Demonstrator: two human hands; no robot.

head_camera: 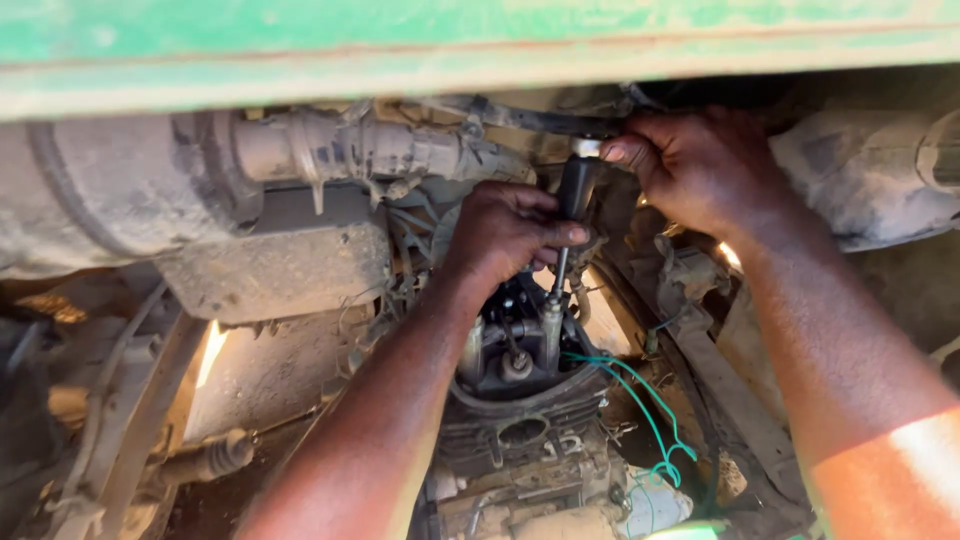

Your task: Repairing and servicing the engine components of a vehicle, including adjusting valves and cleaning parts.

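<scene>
I see a black-handled screwdriver with a thin steel shaft (572, 205) standing nearly upright in the middle of the view, its tip down among the exposed metal parts of a small, oily engine head (515, 345). My left hand (505, 232) wraps its fingers closed around the lower end of the handle, thumb pressed against it. My right hand (695, 170) sits just above and to the right, fingers curled shut at the top of the handle, where a pale metal cap shows; I cannot tell exactly what the fingertips pinch.

Everything lies under a worn green painted metal edge (480, 50) that runs across the top, so headroom is tight. To the left hangs a dusty grey cylindrical housing with a ribbed shaft (340, 150), caked in dried mud. Below the engine head sits a dark finned cylinder block (520, 425), greasy and round-edged. A thin green wire (645, 415) loops down its right side. A rusty flat steel frame bar (735, 400) slants along the right, just beside my forearm. Sunlit dirt ground (270, 375) shows through the gaps at the lower left, the only open room.
</scene>
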